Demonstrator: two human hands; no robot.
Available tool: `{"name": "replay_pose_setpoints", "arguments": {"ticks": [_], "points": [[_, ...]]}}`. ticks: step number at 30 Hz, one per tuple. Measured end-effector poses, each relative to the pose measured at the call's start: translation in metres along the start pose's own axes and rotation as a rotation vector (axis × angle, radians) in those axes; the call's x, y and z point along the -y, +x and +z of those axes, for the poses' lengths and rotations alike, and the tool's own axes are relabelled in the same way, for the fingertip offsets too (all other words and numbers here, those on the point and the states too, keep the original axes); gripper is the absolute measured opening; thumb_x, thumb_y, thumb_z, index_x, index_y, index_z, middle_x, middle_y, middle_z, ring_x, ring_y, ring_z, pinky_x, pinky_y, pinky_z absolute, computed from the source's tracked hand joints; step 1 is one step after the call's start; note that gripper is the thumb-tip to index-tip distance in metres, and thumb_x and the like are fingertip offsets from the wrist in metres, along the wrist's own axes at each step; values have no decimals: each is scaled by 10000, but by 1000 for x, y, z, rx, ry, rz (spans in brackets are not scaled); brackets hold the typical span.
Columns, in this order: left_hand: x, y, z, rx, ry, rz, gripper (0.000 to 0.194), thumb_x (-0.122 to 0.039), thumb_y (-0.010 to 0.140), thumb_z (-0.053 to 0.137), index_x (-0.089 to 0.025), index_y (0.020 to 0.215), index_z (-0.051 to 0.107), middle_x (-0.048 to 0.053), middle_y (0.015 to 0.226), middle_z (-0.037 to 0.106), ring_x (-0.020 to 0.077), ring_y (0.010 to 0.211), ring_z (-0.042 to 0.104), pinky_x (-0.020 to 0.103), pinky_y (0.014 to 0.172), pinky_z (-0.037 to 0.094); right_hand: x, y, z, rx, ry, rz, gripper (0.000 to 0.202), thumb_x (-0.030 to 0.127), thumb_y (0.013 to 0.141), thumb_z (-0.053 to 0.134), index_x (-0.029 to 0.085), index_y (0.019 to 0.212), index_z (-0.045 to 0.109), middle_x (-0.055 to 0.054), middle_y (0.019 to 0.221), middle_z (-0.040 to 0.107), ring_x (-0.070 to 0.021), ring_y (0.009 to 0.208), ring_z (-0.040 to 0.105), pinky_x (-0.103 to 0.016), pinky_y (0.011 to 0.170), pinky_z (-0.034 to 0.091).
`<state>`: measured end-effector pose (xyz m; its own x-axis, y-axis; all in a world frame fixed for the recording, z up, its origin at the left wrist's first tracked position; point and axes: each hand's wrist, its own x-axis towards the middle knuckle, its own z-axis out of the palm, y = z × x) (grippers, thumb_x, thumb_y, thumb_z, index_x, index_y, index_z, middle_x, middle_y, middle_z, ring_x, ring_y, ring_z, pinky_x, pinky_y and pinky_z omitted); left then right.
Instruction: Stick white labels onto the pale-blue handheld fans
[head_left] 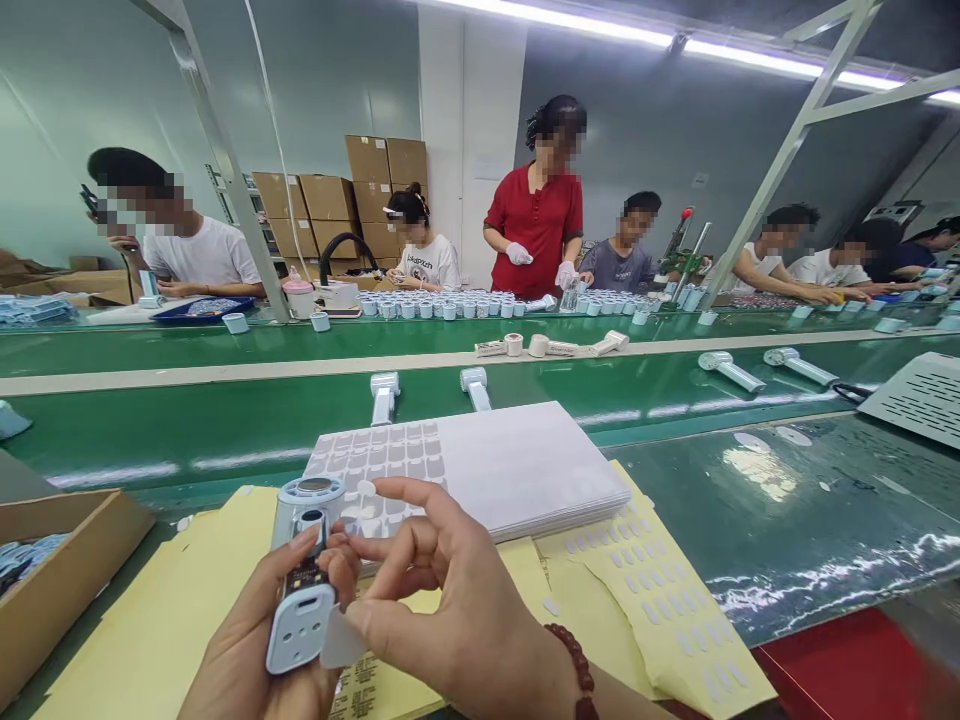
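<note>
My left hand [262, 625] is wrapped round a light-blue handheld device [302, 630] with a round head and a circuit board showing in its handle. Beside the device's bottom end, my right hand [457, 590] pinches a small whitish translucent sticker [343, 640] under its thumb. The right index finger stretches towards a small round white sticker [367, 489]; whether they touch I cannot tell. Just beyond both hands lies a stack of white sticker sheets [525, 470], its left part grey where labels are peeled off. Yellow backing paper [652, 590] with rows of pale oval stickers lies under the stack.
A cardboard box [82, 560] of blue parts stands at left. Several similar devices [384, 395] lie along the green conveyor belt [225, 420]. A perforated metal case [919, 395] sits at right. Across the belt, several co-workers [536, 220] work by rows of blue cups [450, 308].
</note>
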<state>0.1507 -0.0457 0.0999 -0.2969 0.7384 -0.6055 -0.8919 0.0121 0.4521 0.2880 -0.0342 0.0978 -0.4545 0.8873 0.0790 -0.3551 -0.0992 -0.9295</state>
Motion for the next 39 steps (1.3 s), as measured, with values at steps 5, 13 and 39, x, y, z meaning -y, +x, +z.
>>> {"name": "replay_pose_setpoints", "arguments": {"ticks": [5, 13, 39], "points": [[0, -2, 3, -14, 14, -25, 247, -184, 984, 444, -91, 1035, 667, 67, 755, 620, 151, 560, 682, 270, 582, 625, -4, 1, -2, 27, -31, -19, 762, 170, 640, 919, 206, 1309, 558, 36, 777, 706, -275, 1203, 658, -442, 1109, 475], [7, -1, -2, 78, 26, 61, 262, -72, 920, 464, -132, 991, 709, 83, 810, 630, 125, 589, 672, 219, 607, 610, -17, 6, 4, -14, -98, -21, 818, 264, 603, 961, 246, 1334, 594, 25, 782, 731, -279, 1067, 706, -428, 1015, 548], [5, -5, 0, 109, 74, 105, 215, -19, 900, 472, -119, 960, 653, 73, 840, 603, 121, 606, 661, 230, 585, 604, -11, 10, 7, -37, -130, 62, 743, 201, 602, 949, 291, 1266, 627, 57, 770, 734, -218, 933, 748, -339, 916, 594]]}}
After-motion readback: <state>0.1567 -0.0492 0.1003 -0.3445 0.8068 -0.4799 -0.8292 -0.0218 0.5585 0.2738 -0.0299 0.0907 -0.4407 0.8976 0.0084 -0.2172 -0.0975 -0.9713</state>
